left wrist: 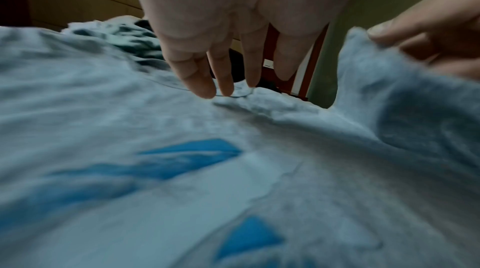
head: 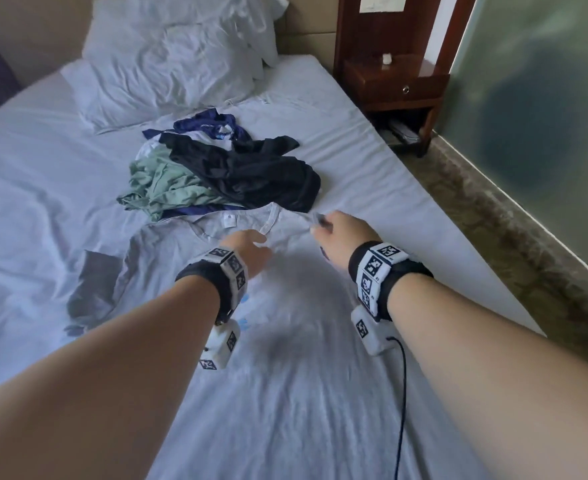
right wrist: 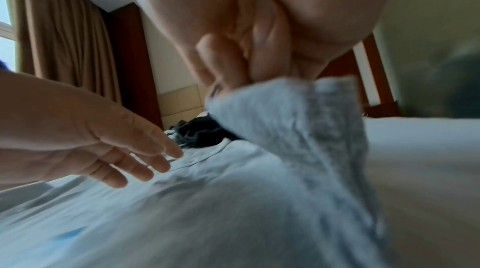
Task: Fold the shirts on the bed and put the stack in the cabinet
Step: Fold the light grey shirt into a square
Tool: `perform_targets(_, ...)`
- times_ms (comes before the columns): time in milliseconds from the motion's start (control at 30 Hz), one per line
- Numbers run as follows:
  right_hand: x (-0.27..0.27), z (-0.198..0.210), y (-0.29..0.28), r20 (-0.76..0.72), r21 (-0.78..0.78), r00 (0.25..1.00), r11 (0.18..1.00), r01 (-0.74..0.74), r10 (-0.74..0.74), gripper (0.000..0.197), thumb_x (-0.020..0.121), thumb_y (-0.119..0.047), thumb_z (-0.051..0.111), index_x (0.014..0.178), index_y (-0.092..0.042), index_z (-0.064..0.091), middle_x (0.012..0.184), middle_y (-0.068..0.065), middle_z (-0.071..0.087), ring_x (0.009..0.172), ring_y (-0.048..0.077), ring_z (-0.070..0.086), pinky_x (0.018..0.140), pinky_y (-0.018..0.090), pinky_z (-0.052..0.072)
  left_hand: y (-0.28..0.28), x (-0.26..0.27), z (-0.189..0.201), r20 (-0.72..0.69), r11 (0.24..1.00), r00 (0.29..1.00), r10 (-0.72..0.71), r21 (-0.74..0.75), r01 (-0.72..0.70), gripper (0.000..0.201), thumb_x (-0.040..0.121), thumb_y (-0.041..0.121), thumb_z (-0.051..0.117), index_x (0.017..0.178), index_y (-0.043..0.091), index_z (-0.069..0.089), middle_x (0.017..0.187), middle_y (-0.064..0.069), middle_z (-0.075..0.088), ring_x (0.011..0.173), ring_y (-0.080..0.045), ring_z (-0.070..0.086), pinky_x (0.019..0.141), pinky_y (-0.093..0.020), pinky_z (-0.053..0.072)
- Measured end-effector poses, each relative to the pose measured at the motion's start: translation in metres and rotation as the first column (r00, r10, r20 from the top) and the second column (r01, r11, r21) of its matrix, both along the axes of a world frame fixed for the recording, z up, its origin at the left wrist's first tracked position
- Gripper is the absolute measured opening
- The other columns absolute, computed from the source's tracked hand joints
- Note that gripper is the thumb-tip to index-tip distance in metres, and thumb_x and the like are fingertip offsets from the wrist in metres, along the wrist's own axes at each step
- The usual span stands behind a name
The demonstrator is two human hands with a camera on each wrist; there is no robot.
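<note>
A light grey T-shirt (head: 285, 341) with blue print lies spread on the bed, collar toward the pillows. My left hand (head: 251, 247) hovers just over the collar with straight fingers (left wrist: 207, 86) pointing down at the neckline. My right hand (head: 327, 226) pinches the shirt's right shoulder edge (right wrist: 298, 112) and lifts it off the sheet. Beyond the collar lies a heap of unfolded shirts: a black one (head: 265, 171), a green one (head: 168, 188) and a navy one (head: 209, 124).
White pillows (head: 171, 64) lean at the head of the bed. A wooden nightstand (head: 394, 84) stands past the bed's right edge, beside a frosted glass wall (head: 542, 116). Patterned carpet (head: 514, 216) runs along that side. A dark cloth patch (head: 95, 289) lies left of the shirt.
</note>
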State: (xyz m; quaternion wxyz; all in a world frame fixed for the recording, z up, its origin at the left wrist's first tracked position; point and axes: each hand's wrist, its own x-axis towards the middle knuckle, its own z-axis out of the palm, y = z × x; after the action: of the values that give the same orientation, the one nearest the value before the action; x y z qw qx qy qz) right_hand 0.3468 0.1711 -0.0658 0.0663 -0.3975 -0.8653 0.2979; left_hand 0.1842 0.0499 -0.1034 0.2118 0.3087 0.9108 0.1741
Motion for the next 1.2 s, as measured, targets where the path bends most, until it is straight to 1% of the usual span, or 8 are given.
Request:
perform_targets(133, -0.011, -0.013, -0.024, 0.184, -0.021, 0.978, 0.995, -0.097, 0.099, 0.031, 0.101, -0.023, 0.041, 0.108, -0.007, 0.067, 0.103, 0.014, 0.074, 0.082, 0.03, 0.066, 0.078, 0.037, 0.056, -0.055, -0.026, 0.0, 0.001, 0.997, 0.997, 0.076, 0.027, -0.076, 0.029, 0.098, 0.031, 0.062, 0.125, 0.027, 0.069, 0.126, 0.001, 0.067, 0.081, -0.01, 0.059, 0.072, -0.021, 0.044)
perform_targets(267, 0.005, -0.029, -0.026, 0.329, 0.117, 0.942, 0.993, 0.034, -0.071, 0.034, 0.1, -0.023, 0.045, 0.126, -0.007, 0.06, 0.113, 0.017, 0.069, 0.095, 0.033, 0.064, 0.074, 0.032, 0.046, -0.103, -0.048, 0.004, -0.07, 0.991, 0.989, 0.131, -0.002, -0.131, 0.032, 0.099, 0.022, 0.056, 0.128, 0.025, 0.068, 0.133, 0.0, 0.065, 0.113, -0.023, 0.063, 0.085, -0.028, 0.046)
perform_targets(400, 0.015, -0.046, -0.045, 0.513, 0.004, 0.852, 0.993, -0.118, 0.099, 0.054, 0.092, -0.041, 0.065, 0.136, -0.014, 0.048, 0.132, 0.011, 0.061, 0.114, 0.031, 0.063, 0.083, 0.032, 0.047, -0.136, -0.064, 0.01, -0.13, 0.978, 0.97, 0.206, -0.002, -0.208, 0.038, 0.1, 0.015, 0.047, 0.131, 0.025, 0.067, 0.14, -0.001, 0.062, 0.117, -0.027, 0.063, 0.095, -0.035, 0.054)
perform_targets(667, -0.022, -0.037, -0.072, 0.457, 0.0, 0.879, 0.989, -0.148, 0.132, 0.045, 0.098, -0.033, 0.056, 0.14, -0.018, 0.052, 0.127, 0.01, 0.065, 0.103, 0.028, 0.067, 0.082, 0.03, 0.052, -0.231, -0.112, 0.022, -0.148, 0.81, 0.803, 0.578, -0.011, -0.586, 0.026, 0.081, 0.025, 0.062, 0.1, 0.007, 0.068, 0.114, -0.019, 0.068, 0.101, -0.04, 0.063, 0.097, -0.043, 0.054)
perform_targets(767, -0.05, -0.032, -0.104, 0.292, -0.107, 0.944, 0.986, -0.127, 0.153, 0.05, 0.1, -0.027, 0.054, 0.148, -0.02, 0.046, 0.109, 0.008, 0.069, 0.071, 0.017, 0.066, 0.058, 0.025, 0.051, -0.257, -0.134, -0.005, -0.011, 0.801, 0.82, 0.573, -0.205, -0.562, 0.025, 0.081, 0.028, 0.072, 0.103, 0.018, 0.07, 0.098, 0.001, 0.071, 0.086, -0.021, 0.064, 0.087, -0.027, 0.057)
perform_targets(900, -0.094, -0.035, -0.151, 0.094, -0.289, 0.983, 0.949, -0.128, 0.161, 0.048, 0.099, -0.021, 0.054, 0.147, -0.02, 0.049, 0.083, 0.007, 0.068, 0.049, 0.015, 0.05, 0.042, 0.022, 0.038, -0.265, -0.161, -0.029, 0.55, 0.639, 0.595, 0.586, 0.139, -0.757, 0.02, 0.095, 0.018, 0.069, 0.108, 0.002, 0.066, 0.094, -0.014, 0.071, 0.078, -0.028, 0.07, 0.086, -0.046, 0.061)
perform_targets(1033, -0.13, -0.041, -0.189, 0.007, -0.383, 0.988, 0.913, -0.141, 0.155, 0.048, 0.099, -0.023, 0.057, 0.146, -0.023, 0.049, 0.074, 0.003, 0.065, 0.042, 0.013, 0.044, 0.039, 0.021, 0.036, -0.249, -0.13, 0.008, 0.738, 0.627, 0.469, 0.485, 0.08, -0.775, 0.024, 0.092, 0.018, 0.074, 0.077, 0.005, 0.06, 0.048, -0.007, 0.057, 0.03, -0.015, 0.05, 0.034, -0.019, 0.04)
perform_targets(1200, -0.162, -0.042, -0.219, -0.042, -0.406, 0.988, 0.901, -0.155, 0.151, 0.057, 0.097, -0.024, 0.058, 0.15, -0.025, 0.04, 0.077, 0.005, 0.066, 0.041, 0.017, 0.048, 0.037, 0.017, 0.035, -0.252, -0.154, 0.001, 0.78, 0.643, 0.518, 0.351, 0.201, -0.739, 0.022, 0.064, 0.023, 0.09, 0.079, 0.013, 0.078, 0.072, -0.01, 0.073, 0.068, -0.026, 0.071, 0.071, -0.042, 0.059)
